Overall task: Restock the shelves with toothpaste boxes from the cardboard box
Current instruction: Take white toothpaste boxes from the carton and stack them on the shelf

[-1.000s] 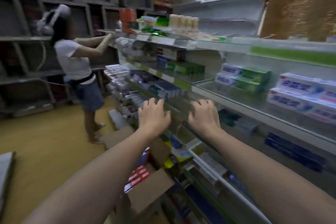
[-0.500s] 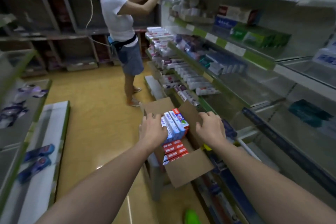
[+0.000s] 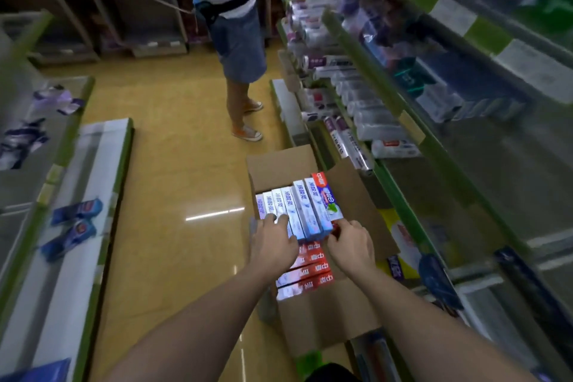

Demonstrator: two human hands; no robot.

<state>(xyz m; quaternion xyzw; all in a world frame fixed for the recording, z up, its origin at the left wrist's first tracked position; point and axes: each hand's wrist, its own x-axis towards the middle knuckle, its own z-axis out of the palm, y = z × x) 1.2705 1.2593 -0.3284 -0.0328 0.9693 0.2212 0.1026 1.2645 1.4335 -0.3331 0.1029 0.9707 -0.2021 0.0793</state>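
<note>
— While both hands are reaching into the cardboard box [image 3: 356,195], where are the toothpaste boxes lying?

— The blue-white boxes [image 3: 305,211] are running lengthwise away from the fingers. The left hand [image 3: 273,242] is resting spread fingers on their near ends; the right hand [image 3: 352,245] is curling at the row's right corner, equally near. Its grip is looking uncertain.

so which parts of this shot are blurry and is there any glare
Head view: the shelves on the right are smeared by motion blur, the toothpaste boxes in the cardboard box stay fairly sharp; a bright streak of glare lies on the floor.
</note>
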